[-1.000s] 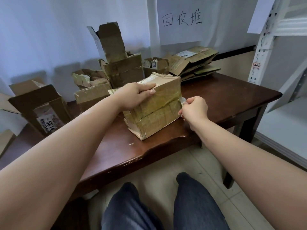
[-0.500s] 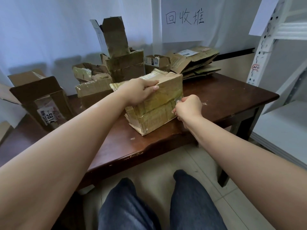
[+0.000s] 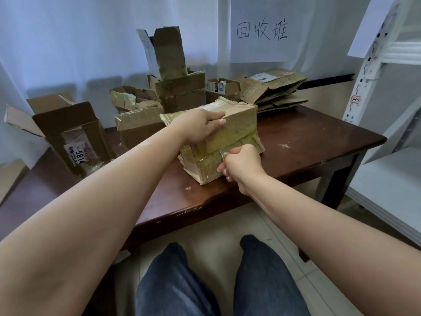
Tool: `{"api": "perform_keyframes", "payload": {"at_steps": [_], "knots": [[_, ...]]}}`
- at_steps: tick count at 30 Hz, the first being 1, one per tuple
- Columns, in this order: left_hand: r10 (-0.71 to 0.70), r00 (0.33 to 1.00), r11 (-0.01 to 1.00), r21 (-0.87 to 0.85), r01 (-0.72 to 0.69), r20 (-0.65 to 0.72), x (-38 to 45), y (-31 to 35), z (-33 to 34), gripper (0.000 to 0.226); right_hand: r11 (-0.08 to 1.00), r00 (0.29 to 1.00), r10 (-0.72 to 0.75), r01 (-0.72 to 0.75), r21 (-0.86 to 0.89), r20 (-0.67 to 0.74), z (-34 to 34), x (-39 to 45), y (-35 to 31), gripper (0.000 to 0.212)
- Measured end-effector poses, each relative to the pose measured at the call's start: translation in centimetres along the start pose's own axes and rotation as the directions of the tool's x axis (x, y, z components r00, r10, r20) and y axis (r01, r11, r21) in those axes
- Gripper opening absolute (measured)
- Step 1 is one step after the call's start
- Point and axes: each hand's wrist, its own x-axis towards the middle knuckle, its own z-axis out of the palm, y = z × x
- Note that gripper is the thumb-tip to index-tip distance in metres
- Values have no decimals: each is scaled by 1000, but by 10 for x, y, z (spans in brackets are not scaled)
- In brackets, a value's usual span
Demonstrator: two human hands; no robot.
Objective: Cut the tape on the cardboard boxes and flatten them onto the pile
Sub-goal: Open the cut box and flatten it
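Dark wooden table (image 3: 319, 142), seen from above its front edge. Along the back edge and left end stand several opened cardboard boxes (image 3: 180, 92); at the back right corner lies the pile of flattened boxes (image 3: 278, 87), below a handwritten paper sign (image 3: 259, 33). Near the middle of the front edge sits the taped box (image 3: 237, 133), tilted. Left hand (image 3: 200, 128) holds its top, fingers curled over the upper edge. Right hand (image 3: 241, 165), fingers closed, pinches a clear tape strip (image 3: 224, 154) against the box's near face.
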Motion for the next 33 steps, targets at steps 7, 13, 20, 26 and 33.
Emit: {"api": "perform_keyframes", "payload": {"at_steps": [7, 13, 20, 26, 33], "knots": [[8, 1000, 1000, -4, -8, -2, -2, 1, -1, 44, 998, 987, -18, 28, -56, 158, 15, -18, 0, 23], [30, 999, 1000, -2, -30, 26, -3, -3, -3, 48, 987, 937, -43, 93, -129, 347, -12, -15, -12, 21], [121, 976, 992, -53, -113, 179, -6, -25, -29, 51, 887, 962, -106, 206, -413, 253, -72, 31, -4, 6], [151, 974, 986, -91, -137, 167, -5, -43, -24, 47, 654, 914, -394, 207, -728, -95, -110, 59, 16, 23], [76, 992, 995, -69, -69, 99, -6, -49, -16, 58, 626, 868, -495, 322, -711, -43, -94, 65, 24, 24]]}}
